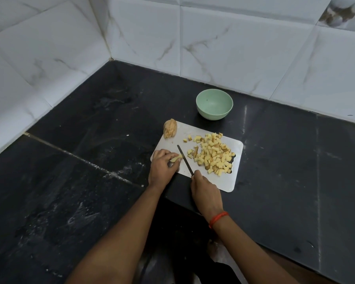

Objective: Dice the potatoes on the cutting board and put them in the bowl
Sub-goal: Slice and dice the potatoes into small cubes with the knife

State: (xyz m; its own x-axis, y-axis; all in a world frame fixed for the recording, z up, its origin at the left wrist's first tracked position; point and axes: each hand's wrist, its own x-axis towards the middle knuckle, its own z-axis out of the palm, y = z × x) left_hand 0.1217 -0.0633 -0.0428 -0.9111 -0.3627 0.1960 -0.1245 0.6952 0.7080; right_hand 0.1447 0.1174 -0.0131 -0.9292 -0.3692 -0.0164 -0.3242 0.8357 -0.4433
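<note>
A white cutting board [230,181] lies on the black counter. A heap of diced potato [213,153] covers its right half. A sliced potato piece [170,128] stands at the board's far left corner. My left hand [162,167] pinches a small potato strip [175,159] against the board. My right hand [205,193] grips the handle of a knife [185,159], whose blade points away from me just right of the strip. A pale green bowl [214,104] sits beyond the board, with nothing visible inside.
The black stone counter [90,160] runs into a corner of white marble-look tiled walls [234,48] at the back and left. Its front edge drops off below my arms. A red thread band circles my right wrist [217,219].
</note>
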